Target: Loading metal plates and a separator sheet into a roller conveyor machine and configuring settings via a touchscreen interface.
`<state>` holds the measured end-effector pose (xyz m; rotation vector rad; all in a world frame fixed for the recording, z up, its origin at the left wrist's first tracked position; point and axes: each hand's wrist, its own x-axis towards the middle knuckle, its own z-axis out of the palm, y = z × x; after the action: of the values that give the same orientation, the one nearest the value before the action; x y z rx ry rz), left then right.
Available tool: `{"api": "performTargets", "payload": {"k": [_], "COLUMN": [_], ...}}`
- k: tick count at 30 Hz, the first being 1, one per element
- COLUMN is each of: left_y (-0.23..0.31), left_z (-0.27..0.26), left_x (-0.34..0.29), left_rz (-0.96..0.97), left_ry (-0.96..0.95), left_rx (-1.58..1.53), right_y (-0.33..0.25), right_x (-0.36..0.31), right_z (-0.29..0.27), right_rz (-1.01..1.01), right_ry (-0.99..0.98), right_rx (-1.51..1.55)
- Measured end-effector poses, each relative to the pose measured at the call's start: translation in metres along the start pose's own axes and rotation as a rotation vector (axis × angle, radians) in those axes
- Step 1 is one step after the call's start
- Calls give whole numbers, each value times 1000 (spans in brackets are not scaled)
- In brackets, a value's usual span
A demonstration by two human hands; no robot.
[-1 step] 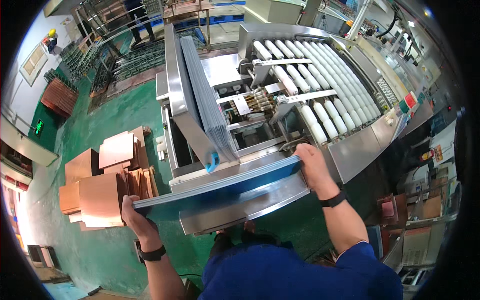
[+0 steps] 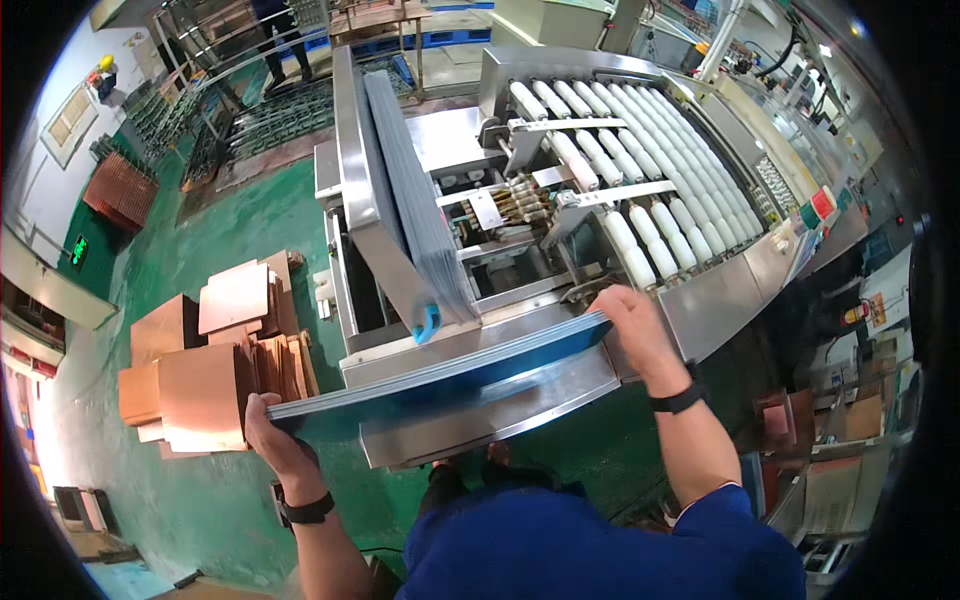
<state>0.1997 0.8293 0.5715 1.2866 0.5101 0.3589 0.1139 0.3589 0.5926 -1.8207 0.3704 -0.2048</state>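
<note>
A thin stack of blue-grey sheets spans the space in front of me, long edges upward, over a stainless steel ledge. My left hand is closed on the stack's left end, thumb on top. At the other end my right hand grips the corner, close to the machine's front edge. More blue-grey sheets lean upright as a pack against a slanted steel plate on the machine. A blue clip-like piece sits at that plate's lower end. The fingers beneath the held sheets are hidden.
White rollers fill the conveyor bed at the right. Copper-coloured sheets stand in stacks on the green floor to the left. Far back, a person's legs show beside metal racks. Shelves with boards stand at lower right.
My right hand and its end of the sheets have shifted very slightly to the right. My left hand keeps its hold, nearly still.
</note>
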Motion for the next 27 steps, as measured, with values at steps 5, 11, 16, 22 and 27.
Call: {"api": "performTargets", "payload": {"k": [5,11,16,22,27], "left_y": [-7,-1,2,5,32], "left_z": [-19,-26,-27,-16,54], "left_x": [-13,-28,-34,-25,-38], "left_rz": [285,413,313,164,137], "left_ry": [-11,-90,-87,-236,-510], "left_rx": [246,344,271,89,91], "right_y": [-122,-133,-124,-124,-115], "right_x": [3,-5,-18,-27,-54], "right_z": [27,138,159,144,75], "right_rz": [-678,-519,-426,-356,-277], "right_ry": [-248,-911,-1306,-1341,-1181], "right_rx": [-577,-1038,-1207,-1118,-916]}}
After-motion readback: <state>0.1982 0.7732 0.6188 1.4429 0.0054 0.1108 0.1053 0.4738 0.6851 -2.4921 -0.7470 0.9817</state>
